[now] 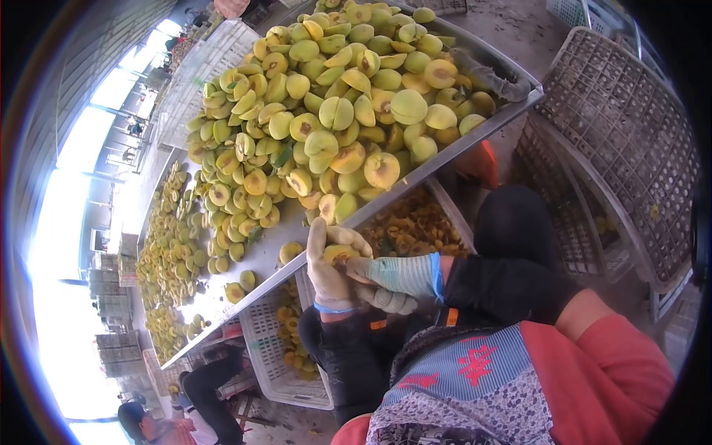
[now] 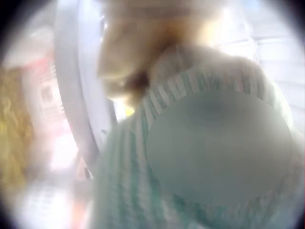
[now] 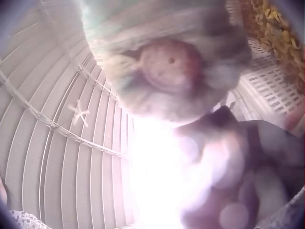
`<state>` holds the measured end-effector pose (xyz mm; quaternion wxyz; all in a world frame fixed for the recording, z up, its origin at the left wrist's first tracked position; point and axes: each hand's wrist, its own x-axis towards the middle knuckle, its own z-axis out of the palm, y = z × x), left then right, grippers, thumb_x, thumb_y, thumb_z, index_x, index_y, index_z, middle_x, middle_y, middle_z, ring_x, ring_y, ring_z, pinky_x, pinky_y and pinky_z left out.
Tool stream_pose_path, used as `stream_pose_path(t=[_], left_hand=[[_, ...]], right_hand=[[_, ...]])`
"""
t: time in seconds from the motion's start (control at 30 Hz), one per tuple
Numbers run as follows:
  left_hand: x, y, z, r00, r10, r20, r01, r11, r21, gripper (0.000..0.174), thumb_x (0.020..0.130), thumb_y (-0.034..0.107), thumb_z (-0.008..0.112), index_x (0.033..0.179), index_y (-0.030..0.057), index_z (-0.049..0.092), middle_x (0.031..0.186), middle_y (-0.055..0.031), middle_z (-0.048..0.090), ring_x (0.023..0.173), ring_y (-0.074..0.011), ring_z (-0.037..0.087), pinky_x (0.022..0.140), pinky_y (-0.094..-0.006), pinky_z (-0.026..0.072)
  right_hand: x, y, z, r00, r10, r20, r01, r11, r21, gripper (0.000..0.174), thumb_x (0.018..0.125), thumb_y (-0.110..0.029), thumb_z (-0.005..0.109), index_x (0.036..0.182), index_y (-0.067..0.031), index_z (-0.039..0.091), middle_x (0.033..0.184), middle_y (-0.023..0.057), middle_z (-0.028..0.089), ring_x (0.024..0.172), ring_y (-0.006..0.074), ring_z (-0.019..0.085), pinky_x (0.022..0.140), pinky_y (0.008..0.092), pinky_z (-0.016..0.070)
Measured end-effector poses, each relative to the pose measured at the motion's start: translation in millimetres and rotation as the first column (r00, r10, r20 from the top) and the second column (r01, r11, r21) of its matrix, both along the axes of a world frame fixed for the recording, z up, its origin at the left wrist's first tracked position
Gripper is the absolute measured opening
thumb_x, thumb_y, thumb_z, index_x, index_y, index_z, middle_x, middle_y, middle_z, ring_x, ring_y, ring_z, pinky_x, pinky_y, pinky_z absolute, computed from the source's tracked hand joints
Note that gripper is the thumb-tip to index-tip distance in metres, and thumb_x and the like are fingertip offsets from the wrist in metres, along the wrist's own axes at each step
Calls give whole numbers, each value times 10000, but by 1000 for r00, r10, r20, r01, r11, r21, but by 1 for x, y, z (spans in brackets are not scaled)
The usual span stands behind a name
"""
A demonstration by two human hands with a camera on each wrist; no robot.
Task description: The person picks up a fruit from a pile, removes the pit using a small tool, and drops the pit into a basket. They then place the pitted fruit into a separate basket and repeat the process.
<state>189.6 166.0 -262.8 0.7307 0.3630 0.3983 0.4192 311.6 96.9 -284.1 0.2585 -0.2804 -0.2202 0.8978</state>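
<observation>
My gloved left hand (image 1: 330, 271) holds a yellow-green peach half (image 1: 339, 254) in its palm, fingers pointing up, beside the table edge. My right hand (image 1: 386, 280), in a striped glove, meets it from the right, with its fingertips at the fruit. In the right wrist view its curled fingers hold something with a round brown end (image 3: 171, 64) and a small dark dot, like a handle; I cannot tell its kind. The left wrist view is blurred and shows the striped glove (image 2: 128, 162). A big heap of halved peaches (image 1: 319, 111) lies on the metal table (image 1: 278, 241).
Beneath the table edge stand a white crate (image 1: 271, 356) with fruit in it and a container of brownish-yellow pieces (image 1: 415, 226). Large plastic crates (image 1: 623, 133) lean at the right. Another person (image 1: 167, 426) sits at lower left. My knee (image 1: 519, 230) is close to the table.
</observation>
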Motion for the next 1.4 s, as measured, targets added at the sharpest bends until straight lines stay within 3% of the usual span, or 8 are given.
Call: stream_pose_path(t=[0.3,0.5,0.57,0.67,0.8,0.93,1.0,1.4], left_hand=[[-7,2,10,982,170,82,-169,985,-20,316,993,405,537,800,155,518,725,-43,561,623,-220,581,521,-340,496],[-76,27,0,845,310,435,-285,951,-123,294,1007,345,467,899,82,544,848,-70,580,717,-229,580,608,-344,519],[-101,30,10,842,457,288,-478,878,4,306,1010,348,453,968,82,598,865,-63,597,754,-232,598,633,-350,532],[-175,53,7,655,740,-151,-644,651,402,381,1012,374,452,1105,68,660,986,-75,662,852,-271,643,723,-389,551],[-195,51,32,-136,630,-764,-269,719,641,553,950,507,580,1183,14,670,1078,-135,711,956,-212,661,835,-338,522],[-145,69,25,124,462,-878,77,878,472,560,920,503,621,1206,23,653,1065,-177,722,1011,-286,678,914,-386,505],[-116,86,13,-87,379,-921,340,881,330,603,875,499,663,1241,21,634,1090,-213,711,1056,-336,671,949,-405,492],[-72,133,-19,-132,160,-978,515,854,70,568,826,376,735,1244,9,615,1155,-193,670,1083,-358,647,924,-414,507]], right_hand=[[-20,7,-15,884,48,-465,-78,996,-44,637,907,-776,434,699,-176,486,519,-81,297,367,54,223,320,251,181],[-25,1,-7,994,-92,-51,89,995,-50,607,946,-728,389,726,-176,511,563,-41,424,390,86,330,331,258,238],[-29,0,-10,973,-231,-5,226,955,-191,586,964,-689,399,775,-149,528,610,-17,481,414,103,387,344,268,290],[-27,12,-43,783,-263,564,191,964,185,493,1000,-523,475,985,-51,617,660,74,564,582,260,619,517,393,512],[-19,15,-46,282,-746,603,-225,560,797,311,931,-354,617,1031,-59,634,835,152,629,836,374,664,743,467,540],[-17,14,-31,162,-815,556,-416,455,788,207,874,-264,676,1002,-108,628,1002,142,626,929,397,622,772,486,515],[-15,18,-32,156,-859,488,-510,352,784,214,871,-251,681,1022,-110,624,982,136,627,939,395,617,768,488,513],[-17,29,-31,339,-811,477,-122,465,877,344,926,-313,625,1112,-27,578,865,217,682,833,422,666,722,499,528]])
